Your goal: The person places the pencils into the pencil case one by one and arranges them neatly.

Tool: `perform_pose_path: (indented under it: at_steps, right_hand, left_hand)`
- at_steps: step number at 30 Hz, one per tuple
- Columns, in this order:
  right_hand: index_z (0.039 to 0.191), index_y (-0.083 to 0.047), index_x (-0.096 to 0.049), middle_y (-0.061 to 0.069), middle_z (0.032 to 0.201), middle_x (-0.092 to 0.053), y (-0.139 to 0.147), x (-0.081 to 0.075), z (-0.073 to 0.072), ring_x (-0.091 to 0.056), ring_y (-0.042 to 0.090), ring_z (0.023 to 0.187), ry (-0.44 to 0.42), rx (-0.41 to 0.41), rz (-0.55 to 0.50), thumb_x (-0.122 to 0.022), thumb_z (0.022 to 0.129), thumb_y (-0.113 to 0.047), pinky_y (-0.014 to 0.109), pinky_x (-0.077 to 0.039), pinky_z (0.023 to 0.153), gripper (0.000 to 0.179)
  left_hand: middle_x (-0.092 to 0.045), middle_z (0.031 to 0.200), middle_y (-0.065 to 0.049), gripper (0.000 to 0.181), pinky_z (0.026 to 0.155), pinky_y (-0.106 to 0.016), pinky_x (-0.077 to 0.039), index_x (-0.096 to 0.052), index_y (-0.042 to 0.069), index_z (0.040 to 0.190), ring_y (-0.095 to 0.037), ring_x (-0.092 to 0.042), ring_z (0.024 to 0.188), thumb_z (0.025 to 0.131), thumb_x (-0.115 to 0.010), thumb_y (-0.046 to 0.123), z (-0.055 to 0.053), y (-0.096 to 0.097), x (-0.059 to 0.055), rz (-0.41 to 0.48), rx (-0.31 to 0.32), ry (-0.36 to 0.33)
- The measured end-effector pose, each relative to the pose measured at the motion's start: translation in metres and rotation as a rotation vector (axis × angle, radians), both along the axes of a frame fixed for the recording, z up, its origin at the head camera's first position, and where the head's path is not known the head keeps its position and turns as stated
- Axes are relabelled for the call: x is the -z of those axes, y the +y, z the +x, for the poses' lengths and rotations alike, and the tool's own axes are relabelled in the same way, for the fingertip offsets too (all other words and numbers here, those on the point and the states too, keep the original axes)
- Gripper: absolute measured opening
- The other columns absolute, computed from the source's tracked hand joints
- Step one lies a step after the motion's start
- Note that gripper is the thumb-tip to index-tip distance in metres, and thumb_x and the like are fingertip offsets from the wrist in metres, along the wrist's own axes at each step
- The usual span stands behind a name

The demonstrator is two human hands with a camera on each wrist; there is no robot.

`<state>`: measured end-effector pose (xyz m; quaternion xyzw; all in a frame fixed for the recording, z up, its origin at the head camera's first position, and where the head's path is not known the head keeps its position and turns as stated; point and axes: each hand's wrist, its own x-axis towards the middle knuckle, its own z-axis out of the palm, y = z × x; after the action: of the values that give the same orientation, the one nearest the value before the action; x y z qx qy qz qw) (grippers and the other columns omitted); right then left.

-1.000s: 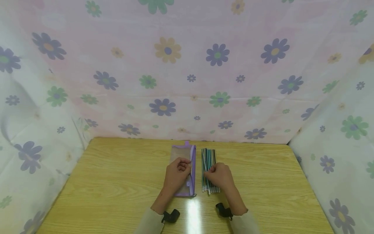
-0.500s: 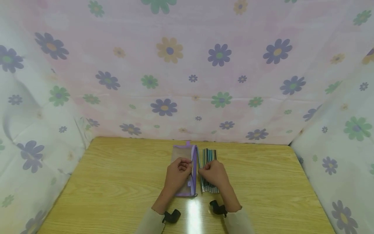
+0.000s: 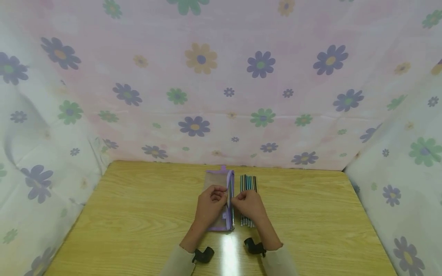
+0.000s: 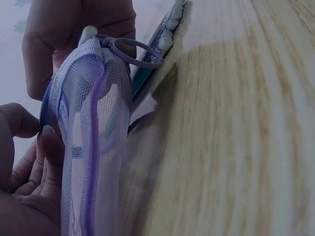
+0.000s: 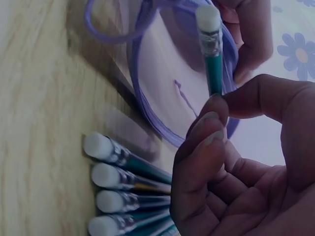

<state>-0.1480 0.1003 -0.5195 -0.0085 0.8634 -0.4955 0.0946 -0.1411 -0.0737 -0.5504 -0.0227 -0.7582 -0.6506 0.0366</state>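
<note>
We have the green pencil (image 5: 212,51) pinched between the right hand's (image 3: 250,205) fingers, at the open mouth of the purple mesh pouch (image 3: 215,179), just left of them, long axes roughly parallel. Left hand's (image 3: 211,202) fingers clamp the mouth's left edge.

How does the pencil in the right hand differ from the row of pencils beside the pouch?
The held pencil is pinched in the right hand at the open pouch; the pencil row lies on the table. The held pencil shows a green barrel; the pencil row mixes green, gold and dark ones. Both have white erasers and metal ferrules.
</note>
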Motion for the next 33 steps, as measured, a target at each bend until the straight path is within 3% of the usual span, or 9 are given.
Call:
perform_pose_path:
  at_steps: [11, 21, 33]
  right_hand:
    - [0.08, -0.003, -0.076, 0.001, 0.064, -0.066, -0.0007, 0.0049, -0.0025, -0.058, 0.013, 0.054, -0.005, 0.041, -0.055, -0.071, 0.084, -0.015, 0.025, -0.048, 0.048, 0.014]
    - [0.08, -0.001, -0.075, 0.001, 0.063, -0.066, -0.0023, 0.0066, -0.0024, -0.057, 0.012, 0.051, 0.024, 0.025, -0.042, -0.071, 0.084, -0.015, 0.025, -0.048, 0.044, 0.015]
    - [0.083, 0.0, -0.075, 0.002, 0.064, -0.069, -0.0033, 0.0089, -0.0027, -0.062, 0.012, 0.051, -0.003, 0.018, -0.059, -0.072, 0.086, -0.016, 0.026, -0.052, 0.046, 0.016]
  left_hand:
    - [-0.071, 0.089, -0.009, 0.012, 0.061, -0.022, -0.06, -0.074, 0.004, 0.107, -0.012, -0.069, 0.07, 0.096, -0.076, 0.004, -0.0007, 0.0029, 0.0012, 0.012, 0.006, -0.012]
    - [-0.071, 0.09, -0.01, 0.013, 0.057, -0.023, -0.06, -0.073, 0.002, 0.11, -0.013, -0.067, 0.066, 0.097, -0.074, 0.001, 0.0005, 0.0035, -0.0022, 0.067, 0.028, -0.052]
    - [-0.07, 0.089, -0.011, 0.014, 0.056, -0.021, -0.058, -0.073, -0.001, 0.111, -0.013, -0.067, 0.065, 0.097, -0.073, 0.0, -0.0009, 0.0043, 0.0013, 0.105, 0.043, -0.042]
